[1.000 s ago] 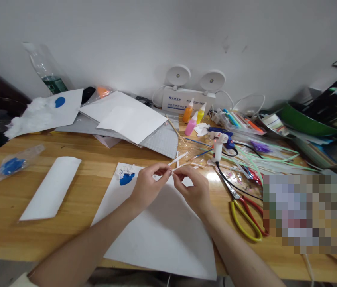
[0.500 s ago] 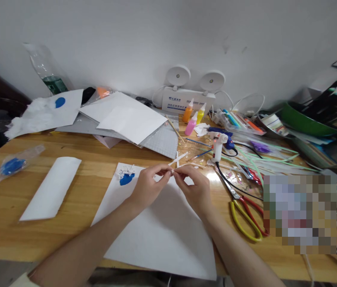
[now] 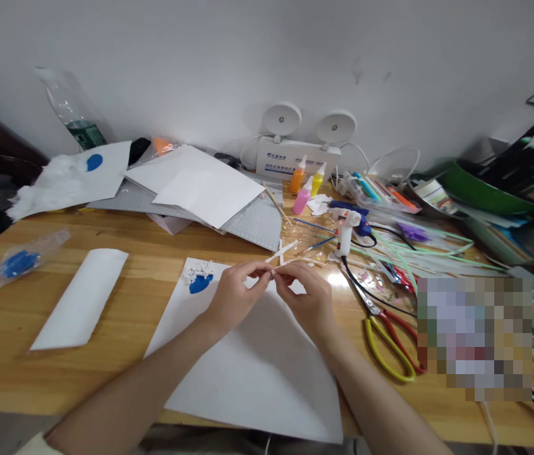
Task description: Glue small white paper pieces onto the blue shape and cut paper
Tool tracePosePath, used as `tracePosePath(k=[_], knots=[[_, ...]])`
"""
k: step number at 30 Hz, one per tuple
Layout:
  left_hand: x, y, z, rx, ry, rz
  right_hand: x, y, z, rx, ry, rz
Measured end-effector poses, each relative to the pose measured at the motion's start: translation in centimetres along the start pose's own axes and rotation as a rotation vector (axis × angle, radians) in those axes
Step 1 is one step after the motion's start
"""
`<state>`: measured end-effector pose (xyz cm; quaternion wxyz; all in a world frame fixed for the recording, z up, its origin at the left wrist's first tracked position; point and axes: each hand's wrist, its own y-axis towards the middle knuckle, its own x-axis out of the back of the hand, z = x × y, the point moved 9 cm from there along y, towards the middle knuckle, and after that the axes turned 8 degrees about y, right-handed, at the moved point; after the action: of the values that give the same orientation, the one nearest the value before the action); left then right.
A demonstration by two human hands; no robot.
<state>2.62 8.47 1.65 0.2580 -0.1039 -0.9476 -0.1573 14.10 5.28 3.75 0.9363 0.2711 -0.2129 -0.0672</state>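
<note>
Your left hand [image 3: 233, 296] and right hand [image 3: 308, 296] meet fingertip to fingertip over the far part of the white sheet [image 3: 257, 373]; each hand has thumb and forefinger closed narrow on the small white piece [image 3: 273, 270], which sits between the two pinches, raised just off the paper; its exact shape is too small to tell. Your other fingers curl loosely under, and both forearms come in from the near edge across the sheet.

Just left of your left hand, on the sheet's far left corner, lies a blue blob [image 3: 200, 283] with white crumbs [image 3: 199, 270] touching its far side. The sheet rests on the wooden table [image 3: 143, 246] and overhangs its near edge.

To the right of your right hand, yellow and red scissors [image 3: 386, 341] lie on the wood, near but apart from the sheet; farther back stands a white glue gun [image 3: 345, 231], with three small paint bottles [image 3: 305, 180] beyond it by the wall. Well to the left lie a folded white paper [image 3: 81, 297] and a clear bag of blue material [image 3: 23, 259]; a pile of sheets [image 3: 200, 186] covers the far left.
</note>
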Motion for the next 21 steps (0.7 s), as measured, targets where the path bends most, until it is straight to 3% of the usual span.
tracePosePath(k=[11, 21], knots=[[0.05, 0.11, 0.42, 0.075, -0.036, 0.007, 0.04, 0.13, 0.09, -0.009, -0.01, 0.003], [-0.02, 0.13, 0.3, 0.038, -0.007, 0.012, -0.47, 0.14, 0.19, 0.006, 0.008, 0.041]])
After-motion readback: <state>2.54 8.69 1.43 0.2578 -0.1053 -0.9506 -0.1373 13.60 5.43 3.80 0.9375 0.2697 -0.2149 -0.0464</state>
